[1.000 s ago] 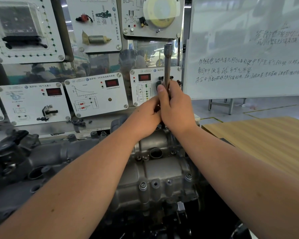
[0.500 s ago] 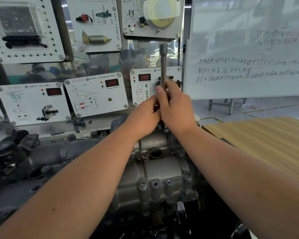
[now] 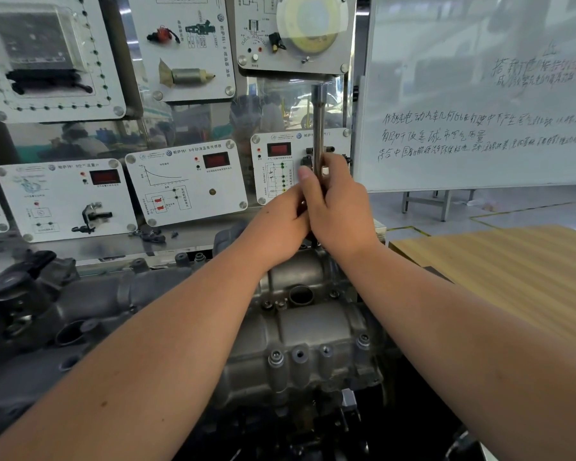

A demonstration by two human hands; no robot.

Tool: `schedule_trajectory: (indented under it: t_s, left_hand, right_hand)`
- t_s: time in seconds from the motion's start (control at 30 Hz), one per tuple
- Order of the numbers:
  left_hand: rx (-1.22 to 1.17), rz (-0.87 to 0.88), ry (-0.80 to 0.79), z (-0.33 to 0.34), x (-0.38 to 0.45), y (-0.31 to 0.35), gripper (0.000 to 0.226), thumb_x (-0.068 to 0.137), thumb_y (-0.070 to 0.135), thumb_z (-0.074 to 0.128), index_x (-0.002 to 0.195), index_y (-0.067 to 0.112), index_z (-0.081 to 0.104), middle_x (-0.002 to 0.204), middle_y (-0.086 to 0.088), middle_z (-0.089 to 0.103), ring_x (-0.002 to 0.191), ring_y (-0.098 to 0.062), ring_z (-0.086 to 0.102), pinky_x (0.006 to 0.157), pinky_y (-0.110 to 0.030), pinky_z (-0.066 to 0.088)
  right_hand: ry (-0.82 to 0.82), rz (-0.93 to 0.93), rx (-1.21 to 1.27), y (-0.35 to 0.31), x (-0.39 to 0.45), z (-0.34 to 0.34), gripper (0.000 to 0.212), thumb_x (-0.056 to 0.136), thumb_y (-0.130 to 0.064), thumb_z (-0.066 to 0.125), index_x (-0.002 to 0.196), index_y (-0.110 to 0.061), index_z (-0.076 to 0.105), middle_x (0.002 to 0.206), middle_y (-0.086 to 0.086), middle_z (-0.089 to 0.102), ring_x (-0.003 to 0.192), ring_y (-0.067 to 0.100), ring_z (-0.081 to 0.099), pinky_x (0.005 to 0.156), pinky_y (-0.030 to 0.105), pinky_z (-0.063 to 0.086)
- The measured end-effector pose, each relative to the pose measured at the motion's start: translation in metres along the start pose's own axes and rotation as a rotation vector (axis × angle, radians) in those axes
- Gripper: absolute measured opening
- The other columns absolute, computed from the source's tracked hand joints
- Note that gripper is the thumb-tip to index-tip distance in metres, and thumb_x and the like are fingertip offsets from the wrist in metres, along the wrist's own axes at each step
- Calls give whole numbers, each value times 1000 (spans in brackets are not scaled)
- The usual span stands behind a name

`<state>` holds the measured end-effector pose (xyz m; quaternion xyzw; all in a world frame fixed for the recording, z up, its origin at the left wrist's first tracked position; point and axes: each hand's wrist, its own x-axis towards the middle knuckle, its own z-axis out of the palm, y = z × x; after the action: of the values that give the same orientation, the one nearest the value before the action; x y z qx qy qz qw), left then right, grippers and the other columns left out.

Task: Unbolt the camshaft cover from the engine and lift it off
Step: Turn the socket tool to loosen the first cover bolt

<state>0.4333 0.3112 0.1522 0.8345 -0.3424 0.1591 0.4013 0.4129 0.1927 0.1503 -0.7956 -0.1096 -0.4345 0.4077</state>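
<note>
The grey cast camshaft cover (image 3: pixel 300 331) lies on the engine in the middle of the view, with bolts (image 3: pixel 276 356) along its near edge and a round hole on top. A long steel socket wrench (image 3: pixel 319 128) stands upright over the cover's far end. My right hand (image 3: pixel 338 211) grips its shaft, thumb pointing up. My left hand (image 3: pixel 280 227) is curled round the shaft just beside and below the right one. The tool's lower end and the bolt under it are hidden behind my hands.
A dark intake part (image 3: pixel 24 294) sits left of the cover. Behind stands a panel of white sensor display boards (image 3: pixel 183 184). A whiteboard (image 3: pixel 479 94) fills the upper right, and a wooden tabletop (image 3: pixel 512 271) lies at the right.
The top of the wrench has swung slightly left and come back towards upright; both hands keep their hold at the same spot.
</note>
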Motion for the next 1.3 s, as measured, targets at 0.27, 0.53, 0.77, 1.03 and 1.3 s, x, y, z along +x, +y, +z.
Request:
schedule_trajectory:
  t_s: [0.27, 0.53, 0.77, 1.03, 1.3]
  left_hand:
    - [-75, -24, -41, 1, -3, 0, 40, 111, 35, 41, 151, 37, 45, 135, 12, 64, 117, -3, 61, 98, -23, 48]
    - [6, -8, -27, -1, 0, 0, 26, 107, 25, 47, 129, 37, 54, 93, 23, 64, 70, 18, 59, 57, -5, 40]
    - [-15, -30, -11, 1, 0, -2, 21, 108, 28, 46, 124, 37, 57, 95, 18, 67, 73, 10, 62, 61, -12, 43]
    - [10, -29, -35, 0, -2, 2, 37, 109, 28, 45, 145, 32, 51, 120, 10, 69, 105, -5, 64, 89, -18, 50]
    - [29, -12, -4, 0, -1, 0, 31, 106, 25, 50, 135, 32, 56, 97, 20, 65, 88, 12, 60, 69, -5, 45]
  right_hand:
    - [47, -38, -38, -1, -1, 0, 23, 108, -30, 40, 87, -21, 46, 65, -11, 50, 61, 7, 51, 57, 33, 35]
    - [25, -5, 14, -1, -2, 0, 25, 105, -40, 46, 116, -19, 54, 81, -7, 65, 74, 15, 64, 65, 33, 45]
    - [48, -54, -36, -3, -2, -1, 20, 107, -31, 43, 89, -23, 45, 72, -10, 58, 68, 7, 57, 57, 33, 41]
    - [48, -20, -13, -3, -1, -1, 24, 108, -30, 40, 88, -20, 48, 69, -5, 57, 63, 9, 55, 56, 33, 37]
    - [47, -48, -13, -3, -3, -1, 18, 106, -33, 46, 108, -16, 53, 77, -8, 61, 69, 12, 60, 59, 31, 42]
